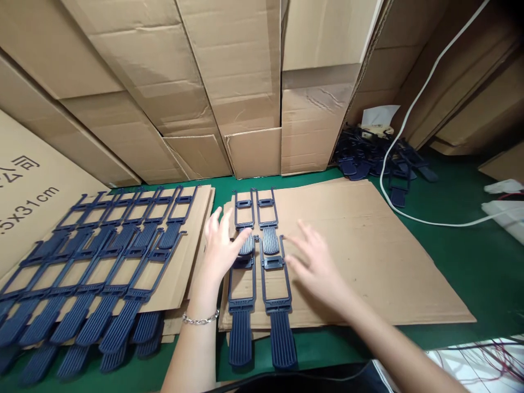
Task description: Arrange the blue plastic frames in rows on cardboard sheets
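Note:
Several dark blue plastic frame parts (262,262) lie in two rows on a flat cardboard sheet (368,245) in front of me. My left hand (221,248), with a bracelet at the wrist, rests flat with spread fingers on the left pair of parts. My right hand (315,262) hovers open, fingers spread, just to the right of the right pair, over bare cardboard. Neither hand holds anything.
At left, many more blue parts (102,256) lie in rows on stacked cardboard sheets. A loose heap of blue parts (372,158) sits at the back right, with a white cable (393,153) crossing it. Cardboard boxes (229,82) wall the back. The table (483,256) is green.

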Available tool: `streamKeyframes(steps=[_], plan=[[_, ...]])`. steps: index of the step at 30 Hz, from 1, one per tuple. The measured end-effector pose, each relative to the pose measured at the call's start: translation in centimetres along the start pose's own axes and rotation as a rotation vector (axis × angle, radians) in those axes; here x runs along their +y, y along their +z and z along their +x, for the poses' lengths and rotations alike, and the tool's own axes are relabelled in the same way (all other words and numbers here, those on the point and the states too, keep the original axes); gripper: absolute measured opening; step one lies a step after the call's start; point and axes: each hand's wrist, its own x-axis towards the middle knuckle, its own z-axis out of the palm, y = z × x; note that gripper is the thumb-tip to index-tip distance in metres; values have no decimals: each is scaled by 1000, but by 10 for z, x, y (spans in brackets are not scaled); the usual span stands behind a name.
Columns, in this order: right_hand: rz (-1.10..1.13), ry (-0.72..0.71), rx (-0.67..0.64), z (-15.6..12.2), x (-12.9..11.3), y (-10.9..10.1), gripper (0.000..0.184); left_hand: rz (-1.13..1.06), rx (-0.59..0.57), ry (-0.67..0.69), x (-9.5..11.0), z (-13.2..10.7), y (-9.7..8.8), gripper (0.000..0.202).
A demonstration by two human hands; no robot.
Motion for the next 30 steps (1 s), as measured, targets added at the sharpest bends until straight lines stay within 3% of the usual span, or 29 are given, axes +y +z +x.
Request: streamKeyframes(steps=[2, 5, 8, 11, 16, 22, 30], plan=[[19, 29, 156, 35, 29, -21, 37, -19, 99, 38, 0, 2, 0, 51], [-89, 80, 360, 99, 84, -59, 44, -89, 158, 61, -3, 4, 0, 30], [-284, 316, 391, 152, 132, -92, 54, -138, 277, 89, -6, 3, -1, 24], [-348, 538, 341, 181, 163, -107, 58, -114, 393, 176, -9, 2, 0, 21], [-340, 697, 226, 204, 184, -90, 89, -59, 405, 319, -9, -1, 3, 19], [-451, 731, 253, 219, 195, -74, 74, -40, 502, 408, -3, -5, 2, 15], [-589, 548, 158, 217, 206, -92, 54, 77, 516, 488, -12, -4, -2, 15]])
